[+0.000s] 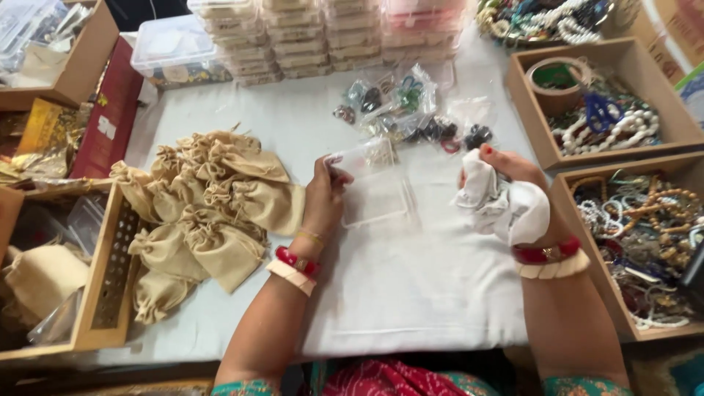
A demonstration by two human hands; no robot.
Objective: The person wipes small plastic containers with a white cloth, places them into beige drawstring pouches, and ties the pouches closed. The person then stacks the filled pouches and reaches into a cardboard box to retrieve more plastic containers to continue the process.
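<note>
A small clear plastic box (374,192) lies open on the white cloth-covered table (396,293), its lid tipped up at the far side. My left hand (324,196) pinches the box's left edge by the lid. My right hand (506,170) is closed around a crumpled white cloth (499,207), held just right of the box. Both wrists carry red and cream bangles.
A heap of beige drawstring pouches (209,205) lies left of the box. Small clear bags of jewellery (400,110) sit behind it. Wooden trays of beads and bangles (638,242) line the right edge. Stacked clear boxes (293,37) stand at the back, a wooden crate (110,279) at left.
</note>
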